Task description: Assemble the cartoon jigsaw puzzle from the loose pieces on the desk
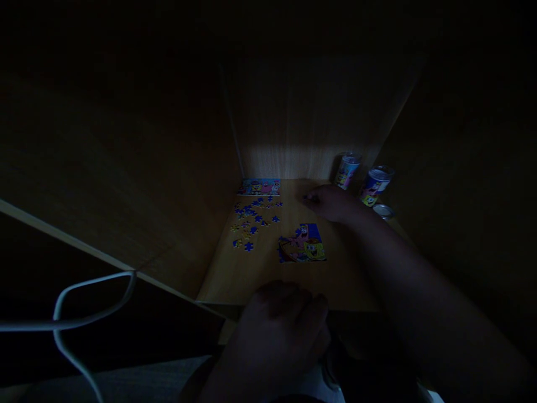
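The scene is very dark. My right hand (329, 202) reaches far across the wooden desk (247, 280), fingers curled down onto the surface near its back, just left of two cartoon-printed tubes (347, 170). What its fingertips pinch is too small to make out. A partly built cartoon puzzle (302, 243) lies in front of it. Several loose blue puzzle pieces (254, 215) are scattered to the left. My left hand (279, 330) rests as a loose fist at the desk's front edge.
A printed reference picture (259, 186) lies flat at the back of the desk. A second tube (375, 186) and a round lid (383, 211) stand at the right. Wooden panels wall the desk on three sides. A white cable (84, 302) loops at the lower left.
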`<state>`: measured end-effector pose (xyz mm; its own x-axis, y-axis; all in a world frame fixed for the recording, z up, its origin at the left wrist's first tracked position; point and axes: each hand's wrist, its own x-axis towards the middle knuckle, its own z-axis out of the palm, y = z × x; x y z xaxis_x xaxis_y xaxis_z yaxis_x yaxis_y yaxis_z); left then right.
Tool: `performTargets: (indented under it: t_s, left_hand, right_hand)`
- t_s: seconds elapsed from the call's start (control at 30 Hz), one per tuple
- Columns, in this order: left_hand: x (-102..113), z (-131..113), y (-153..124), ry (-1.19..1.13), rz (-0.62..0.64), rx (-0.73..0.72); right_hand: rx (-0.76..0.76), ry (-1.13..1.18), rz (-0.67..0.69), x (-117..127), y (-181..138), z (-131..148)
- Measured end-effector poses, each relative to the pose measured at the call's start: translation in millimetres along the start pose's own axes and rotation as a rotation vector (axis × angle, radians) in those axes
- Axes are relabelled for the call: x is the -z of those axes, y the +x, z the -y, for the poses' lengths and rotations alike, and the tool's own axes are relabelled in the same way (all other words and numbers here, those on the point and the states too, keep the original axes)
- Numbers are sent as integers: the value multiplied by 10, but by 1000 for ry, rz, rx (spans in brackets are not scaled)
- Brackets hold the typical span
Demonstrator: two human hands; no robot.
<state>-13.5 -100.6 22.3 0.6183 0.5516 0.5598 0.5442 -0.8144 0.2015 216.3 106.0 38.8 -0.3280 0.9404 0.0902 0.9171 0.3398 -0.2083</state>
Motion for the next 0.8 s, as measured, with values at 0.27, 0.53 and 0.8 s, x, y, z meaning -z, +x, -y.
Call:
performTargets:
  t_s: [0.27, 0.53, 0.8]
  left_hand:
    - [8, 377, 25, 129, -4, 200]
    - [-29, 1015, 1, 413, 25, 553]
    - [-107, 1347, 3, 510, 90, 523]
  right_hand:
    - [-13, 9, 20, 24, -23, 37]
    - [-34, 19, 42, 63, -45, 111]
    - [-35, -10, 41, 79, -45, 155]
